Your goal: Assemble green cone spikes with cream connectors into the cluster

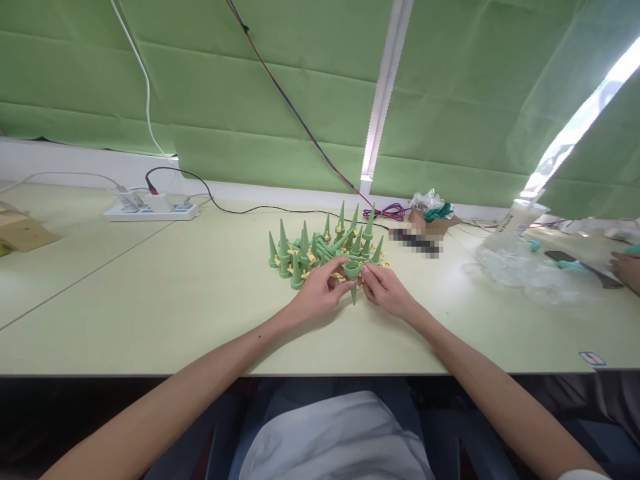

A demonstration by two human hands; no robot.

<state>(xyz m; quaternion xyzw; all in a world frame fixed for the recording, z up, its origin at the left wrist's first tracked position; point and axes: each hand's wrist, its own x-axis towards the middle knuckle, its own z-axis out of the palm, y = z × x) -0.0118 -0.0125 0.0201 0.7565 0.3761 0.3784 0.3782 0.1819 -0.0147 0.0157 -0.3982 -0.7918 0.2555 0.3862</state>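
Observation:
A green plastic cone-shaped spike point(353, 270) is held with its round hollow end up and its pointed tip down. My left hand point(323, 288) grips it from the left between thumb and fingers. On its other side, my right hand point(387, 290) is closed in a pinch against the rim; what lies between those fingertips is hidden. Just beyond both hands stands a cluster of similar green spikes point(305, 245), most with points up and small yellow fittings on their sides. Some green spikes point(345, 243) lie on their sides in the middle of the cluster.
A white power strip point(153, 212) with plugs sits at the back left. Behind the cluster lie coiled cables point(393, 212) and an open cardboard box point(435, 223). To the right are a plastic cup point(520, 217), clear bags point(520, 267) and another person's hand point(627, 270).

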